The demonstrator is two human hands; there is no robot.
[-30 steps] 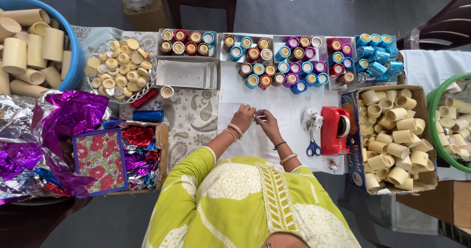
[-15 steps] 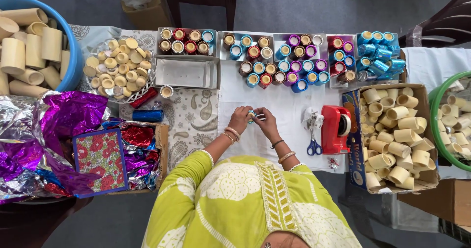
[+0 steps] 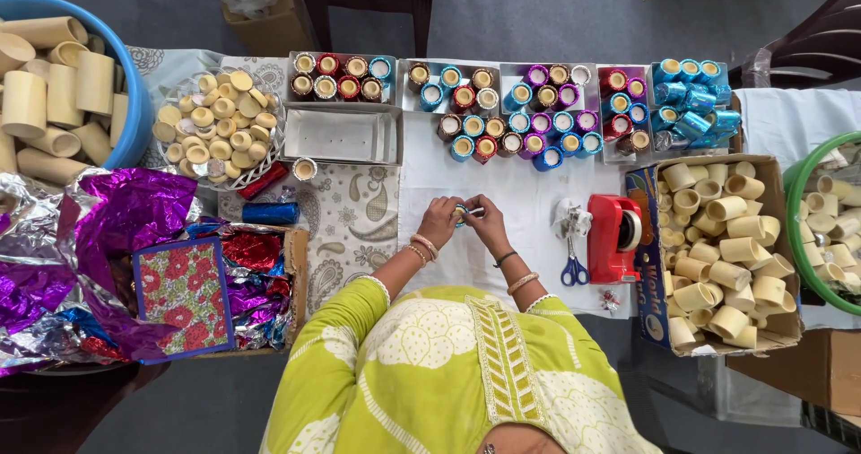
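Both hands, the left hand [image 3: 439, 221] and right hand [image 3: 489, 223], have closed in, each grip now pinching one small tube [image 3: 461, 213] (blue-foiled, mostly hidden) above the worktop [image 3: 520, 185].

Single overhead view, straight down on the worktable [image 3: 529, 194], moderately distant.

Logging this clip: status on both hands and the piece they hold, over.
Left hand and right hand together pinching a small foil-wrapped tube above the white cloth. Scissors and red tape dispenser to the right, not touching.
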